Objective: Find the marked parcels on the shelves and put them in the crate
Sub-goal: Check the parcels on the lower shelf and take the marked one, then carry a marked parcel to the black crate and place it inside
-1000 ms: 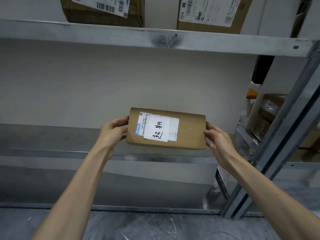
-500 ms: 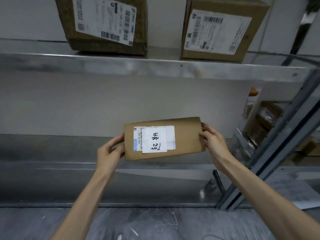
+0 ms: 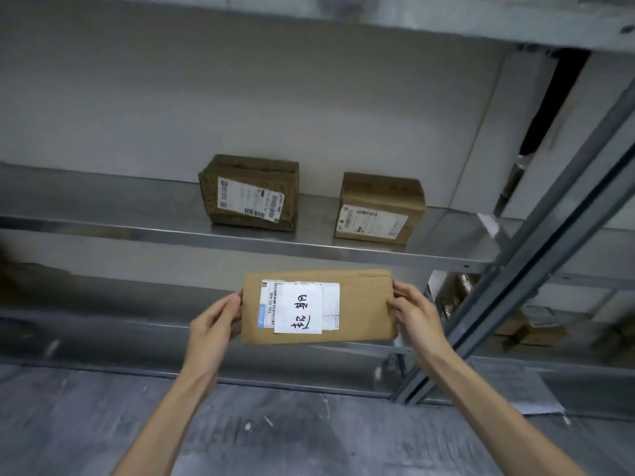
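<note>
Head: shelf (image 3: 137, 231) holds two boxes (image 3: 248, 194) (image 3: 379, 207); left hand (image 3: 214, 321), right hand (image 3: 414, 312) grip parcel (image 3: 364, 307).

held parcel (image 3: 360, 307), white slip (image 3: 298, 309): 2 handwritten chinese characters, turned sideways, seemingly 超期
shipping label (image 3: 266, 304) under the slip: sideways code, roughly "s30-ds a68", beside a barcode
left shelf box label (image 3: 250, 200): barcodes, print unreadable
right shelf box label (image 3: 372, 222): barcodes, print unreadable
</note>
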